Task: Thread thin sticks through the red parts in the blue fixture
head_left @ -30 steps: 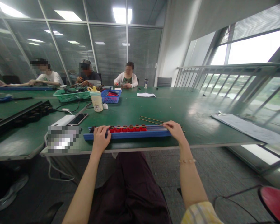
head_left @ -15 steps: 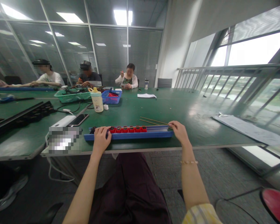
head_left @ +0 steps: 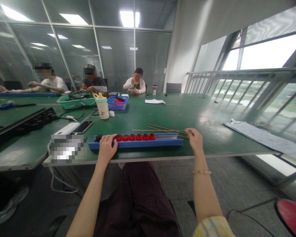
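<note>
In front of me lies a long blue channel (head_left: 148, 144) holding a row of red blocks with dark tops (head_left: 132, 137). My left hand (head_left: 108, 145) is closed over its left part, fingers over the far side beside a black piece (head_left: 98, 138). To the right of the channel's end, my right hand (head_left: 194, 139) pinches the end of a thin brass-coloured rod (head_left: 158, 130), which points left above the row. Two more thin rods (head_left: 160, 126) lie slanted on the table behind the channel, partly crossing the held one.
A yellow cup (head_left: 103, 108), a blue basket (head_left: 117, 102) and a green basket (head_left: 76, 101) stand farther back. A phone (head_left: 84, 127) and a white power strip (head_left: 67, 128) lie at left. A clipboard with papers (head_left: 263, 135) lies at right. Several people sit across.
My right hand has moved right with the rod, which earlier lay along the red blocks and now shows behind and above them. My left hand stays in place.
</note>
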A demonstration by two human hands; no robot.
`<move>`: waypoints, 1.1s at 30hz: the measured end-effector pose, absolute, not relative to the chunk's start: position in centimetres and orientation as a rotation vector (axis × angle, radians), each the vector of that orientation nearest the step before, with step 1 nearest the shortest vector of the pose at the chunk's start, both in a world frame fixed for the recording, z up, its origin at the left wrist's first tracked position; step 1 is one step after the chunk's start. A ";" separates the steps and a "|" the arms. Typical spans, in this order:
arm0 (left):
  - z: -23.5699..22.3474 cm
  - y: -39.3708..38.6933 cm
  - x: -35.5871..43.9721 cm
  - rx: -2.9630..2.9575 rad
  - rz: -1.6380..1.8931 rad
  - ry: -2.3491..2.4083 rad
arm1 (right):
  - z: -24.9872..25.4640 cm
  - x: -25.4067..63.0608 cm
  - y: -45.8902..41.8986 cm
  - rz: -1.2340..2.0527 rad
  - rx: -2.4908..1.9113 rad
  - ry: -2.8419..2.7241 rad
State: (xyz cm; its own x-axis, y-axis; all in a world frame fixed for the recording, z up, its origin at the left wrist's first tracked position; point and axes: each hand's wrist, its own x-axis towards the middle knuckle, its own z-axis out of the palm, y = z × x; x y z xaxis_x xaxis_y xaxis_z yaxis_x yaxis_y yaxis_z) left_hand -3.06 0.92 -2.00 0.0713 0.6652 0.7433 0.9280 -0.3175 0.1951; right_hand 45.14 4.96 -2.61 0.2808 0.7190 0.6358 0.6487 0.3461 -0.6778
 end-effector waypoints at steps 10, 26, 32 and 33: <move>-1.9 0.8 -2.9 -2.042 -1.094 -1.617 | -6.1 46.4 5.9 -0.101 -1.444 -1.300; -1.8 1.0 -3.0 -2.031 -1.088 -1.611 | -8.3 46.7 6.9 -0.215 -1.864 -1.109; -1.8 1.1 -3.2 -2.053 -1.073 -1.626 | -6.6 44.7 6.0 -0.206 -2.190 -1.398; -1.8 1.1 -3.1 -2.054 -1.074 -1.629 | -6.4 44.5 5.9 -0.192 -2.229 -1.448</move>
